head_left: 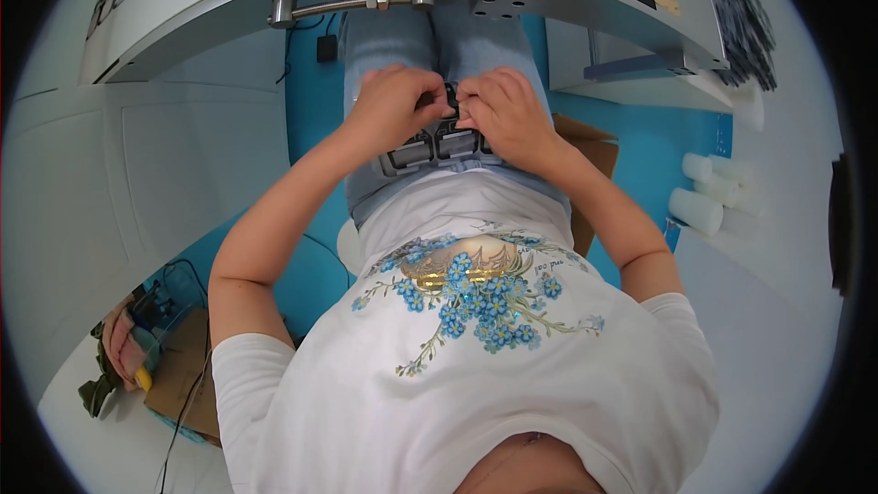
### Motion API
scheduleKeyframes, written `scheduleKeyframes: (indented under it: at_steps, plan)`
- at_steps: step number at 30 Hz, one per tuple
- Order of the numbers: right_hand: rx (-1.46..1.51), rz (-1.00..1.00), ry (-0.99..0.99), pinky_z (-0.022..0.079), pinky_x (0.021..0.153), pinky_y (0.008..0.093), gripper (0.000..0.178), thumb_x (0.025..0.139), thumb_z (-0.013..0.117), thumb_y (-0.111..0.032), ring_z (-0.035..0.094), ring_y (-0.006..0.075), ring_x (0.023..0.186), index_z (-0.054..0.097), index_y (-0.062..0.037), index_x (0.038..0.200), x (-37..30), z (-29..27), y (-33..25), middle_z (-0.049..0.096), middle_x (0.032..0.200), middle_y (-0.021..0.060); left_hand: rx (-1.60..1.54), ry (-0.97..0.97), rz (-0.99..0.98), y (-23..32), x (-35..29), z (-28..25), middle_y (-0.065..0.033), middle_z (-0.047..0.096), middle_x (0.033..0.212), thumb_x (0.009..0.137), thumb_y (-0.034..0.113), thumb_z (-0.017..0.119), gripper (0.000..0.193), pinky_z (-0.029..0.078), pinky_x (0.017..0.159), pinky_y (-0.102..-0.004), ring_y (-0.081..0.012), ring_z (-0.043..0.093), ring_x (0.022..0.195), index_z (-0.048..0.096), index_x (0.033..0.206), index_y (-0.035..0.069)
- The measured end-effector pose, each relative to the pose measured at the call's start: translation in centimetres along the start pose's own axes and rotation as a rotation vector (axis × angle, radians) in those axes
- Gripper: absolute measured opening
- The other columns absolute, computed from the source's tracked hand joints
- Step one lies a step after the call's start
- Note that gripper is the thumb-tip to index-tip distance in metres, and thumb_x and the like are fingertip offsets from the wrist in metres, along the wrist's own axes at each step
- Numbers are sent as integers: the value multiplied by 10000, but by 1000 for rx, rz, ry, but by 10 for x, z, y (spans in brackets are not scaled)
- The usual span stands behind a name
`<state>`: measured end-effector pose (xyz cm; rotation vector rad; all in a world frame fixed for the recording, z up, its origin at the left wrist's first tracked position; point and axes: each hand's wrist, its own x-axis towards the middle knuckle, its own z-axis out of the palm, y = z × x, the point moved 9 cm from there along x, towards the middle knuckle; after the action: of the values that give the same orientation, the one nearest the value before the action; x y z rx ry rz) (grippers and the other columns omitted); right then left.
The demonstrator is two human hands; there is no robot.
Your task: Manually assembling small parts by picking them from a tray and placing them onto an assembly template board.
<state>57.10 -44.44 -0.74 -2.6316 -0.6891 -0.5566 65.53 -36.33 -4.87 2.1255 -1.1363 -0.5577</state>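
Observation:
A dark grey tray [409, 158] with framed compartments lies across my lap on light blue jeans. Above it, my left hand [395, 108] is bent in a pinch, thumb and forefinger together near the tray's middle. My right hand [508, 117] faces it, fingers curled and pinched, its fingertips almost meeting those of the left. Whatever sits between the fingertips is small and mostly hidden. Both hands cover the far part of the tray; black-edged pieces [456, 144] show in its near compartments.
Just beyond my knees runs a machine's metal edge with a rod and bolts [380, 2]. White cups [697, 210] lie at the right, below a bundle of dark strips [741, 27]. A cardboard box [590, 151] stands right of my legs, another [187, 375] at lower left beside cables.

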Motion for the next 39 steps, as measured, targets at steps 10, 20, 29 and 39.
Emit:
scheduleKeyframes:
  at_steps: [10,20,29,39]
  plan:
    - [-14,-18,16,447,872,413,208,753,711,-185,548,254,970,559,-72,838,0,-9,-5,580,1055,54,-199,-245,-107,-10,12,18,-37,665,765,835,275,724,162,384,782,-424,-260,638,800,684,822,118]
    - [104,-181,-238,437,563,335,143,774,652,-164,573,160,620,573,-140,890,16,-97,-74,606,796,-11,143,-161,82,-18,13,9,-61,666,902,852,212,697,132,452,835,-393,-268,599,954,679,910,95]
    - [344,504,-275,476,544,277,198,853,726,-171,601,185,599,577,-46,888,20,-29,54,631,703,34,-595,-449,-184,-17,-13,-18,15,620,826,869,126,758,236,486,690,-238,-52,545,758,638,1030,2]
    - [755,1085,-420,486,558,256,261,778,831,-151,612,100,622,604,-27,810,-48,17,120,649,707,40,-565,-118,-365,-69,-22,-29,-32,607,664,822,130,786,238,459,577,-289,-103,593,631,627,893,-33]
